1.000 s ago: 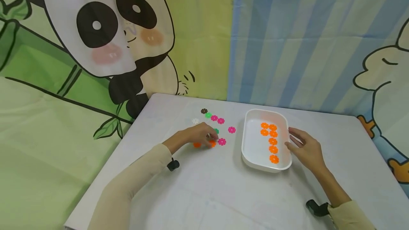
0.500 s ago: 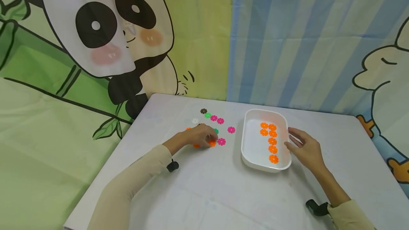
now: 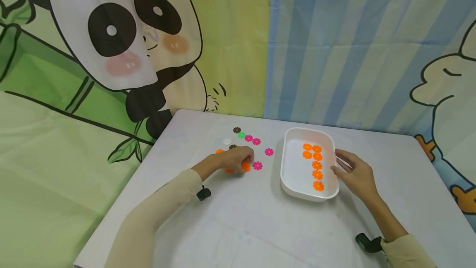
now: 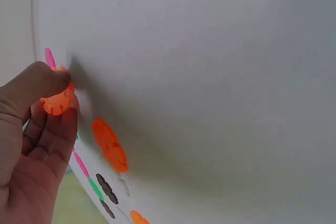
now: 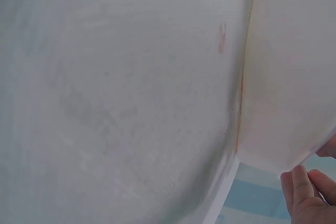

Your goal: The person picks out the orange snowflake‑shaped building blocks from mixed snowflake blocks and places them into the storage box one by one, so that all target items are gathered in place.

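Note:
In the head view my left hand (image 3: 238,159) is low over the table, among loose flower-shaped discs. Its thumb and fingers pinch an orange flower disc (image 4: 58,102), seen face-on in the left wrist view. A second orange disc (image 4: 110,145) lies on the table just beside the fingers. My right hand (image 3: 355,173) grips the right rim of a white rectangular tray (image 3: 291,185), thumb at the rim and fingers along the outer side. Several orange flower discs (image 3: 317,174) lie flat inside the tray, in its right half.
Near my left hand are pink discs (image 3: 269,151), a green one (image 3: 242,135), brown ones (image 3: 236,130) and a white one (image 3: 227,141). A patterned curtain (image 3: 230,44) hangs along the back edge of the white table (image 3: 260,226).
My left hand has closed its fingers on an orange disc and turned slightly at the wrist. The right hand and the tray have stayed in place.

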A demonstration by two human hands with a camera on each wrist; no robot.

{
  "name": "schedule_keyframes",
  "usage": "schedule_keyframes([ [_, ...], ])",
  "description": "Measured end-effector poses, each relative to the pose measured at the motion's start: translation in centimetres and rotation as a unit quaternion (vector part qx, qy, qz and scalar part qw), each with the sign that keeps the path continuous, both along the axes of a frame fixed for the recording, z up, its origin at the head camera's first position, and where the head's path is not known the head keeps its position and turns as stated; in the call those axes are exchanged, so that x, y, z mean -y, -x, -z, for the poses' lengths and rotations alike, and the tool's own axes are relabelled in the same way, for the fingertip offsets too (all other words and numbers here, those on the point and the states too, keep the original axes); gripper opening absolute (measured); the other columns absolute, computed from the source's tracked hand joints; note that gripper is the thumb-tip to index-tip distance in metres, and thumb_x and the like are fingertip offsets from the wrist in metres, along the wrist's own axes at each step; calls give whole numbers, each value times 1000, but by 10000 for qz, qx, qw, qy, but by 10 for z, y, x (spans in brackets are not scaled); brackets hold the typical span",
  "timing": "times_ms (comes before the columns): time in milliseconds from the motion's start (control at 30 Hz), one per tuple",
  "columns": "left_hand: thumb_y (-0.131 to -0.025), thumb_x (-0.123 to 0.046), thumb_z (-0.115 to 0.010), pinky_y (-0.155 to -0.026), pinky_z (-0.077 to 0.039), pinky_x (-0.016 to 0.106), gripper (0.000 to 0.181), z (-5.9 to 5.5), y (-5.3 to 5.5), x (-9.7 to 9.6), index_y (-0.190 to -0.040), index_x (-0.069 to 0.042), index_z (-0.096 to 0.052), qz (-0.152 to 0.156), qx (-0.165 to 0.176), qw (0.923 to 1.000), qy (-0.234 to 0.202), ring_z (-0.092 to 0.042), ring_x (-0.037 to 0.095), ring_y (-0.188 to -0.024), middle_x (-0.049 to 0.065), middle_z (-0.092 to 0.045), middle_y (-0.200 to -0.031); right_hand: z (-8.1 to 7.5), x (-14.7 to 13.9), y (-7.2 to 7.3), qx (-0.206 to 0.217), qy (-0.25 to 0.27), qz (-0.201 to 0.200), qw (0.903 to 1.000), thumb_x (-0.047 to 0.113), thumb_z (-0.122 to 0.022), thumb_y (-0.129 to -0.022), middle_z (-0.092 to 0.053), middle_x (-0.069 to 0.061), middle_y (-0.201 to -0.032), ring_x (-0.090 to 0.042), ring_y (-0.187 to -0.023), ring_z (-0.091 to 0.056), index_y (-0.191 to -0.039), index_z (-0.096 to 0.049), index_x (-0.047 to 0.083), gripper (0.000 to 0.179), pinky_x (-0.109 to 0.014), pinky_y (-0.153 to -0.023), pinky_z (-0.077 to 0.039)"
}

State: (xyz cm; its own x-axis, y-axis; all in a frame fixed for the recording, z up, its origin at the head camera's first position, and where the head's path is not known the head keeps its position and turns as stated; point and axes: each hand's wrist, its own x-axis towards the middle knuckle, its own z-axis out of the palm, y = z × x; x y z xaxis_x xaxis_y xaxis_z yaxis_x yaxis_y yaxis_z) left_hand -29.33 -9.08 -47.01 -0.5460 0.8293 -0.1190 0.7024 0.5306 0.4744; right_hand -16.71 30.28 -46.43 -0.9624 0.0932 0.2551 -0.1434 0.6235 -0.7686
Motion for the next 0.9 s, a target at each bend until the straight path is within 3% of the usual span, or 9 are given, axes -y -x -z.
schedule_keyframes([
  [233,-79,1,-74,-87,-46,20,33,-4,-4,4,-109,-9,-61,313,-127,9994,-19,-53,13,-99,0,-54,-108,-2,1,-1,27,-34,67,10000,7,-74,-86,-51,-23,-138,-41,-119,-55,-138,-49,-4,59,-11,-80,-45],
  [433,-81,1,-73,-83,-48,19,33,-7,-3,7,-111,-8,-67,574,-386,9976,4,-55,14,-95,1,-60,-105,-3,1,-1,17,-7,75,10000,8,-74,-86,-51,-24,-138,-41,-120,-54,-137,-49,-4,58,-13,-81,-45],
  [900,-81,-1,-76,-82,-49,17,33,-7,-1,9,-112,-6,-69,676,-275,9973,-75,-58,14,-93,3,-61,-102,0,1,0,8,-66,113,9999,9,-74,-87,-51,-23,-138,-41,-120,-55,-137,-49,-3,58,-12,-81,-45],
])
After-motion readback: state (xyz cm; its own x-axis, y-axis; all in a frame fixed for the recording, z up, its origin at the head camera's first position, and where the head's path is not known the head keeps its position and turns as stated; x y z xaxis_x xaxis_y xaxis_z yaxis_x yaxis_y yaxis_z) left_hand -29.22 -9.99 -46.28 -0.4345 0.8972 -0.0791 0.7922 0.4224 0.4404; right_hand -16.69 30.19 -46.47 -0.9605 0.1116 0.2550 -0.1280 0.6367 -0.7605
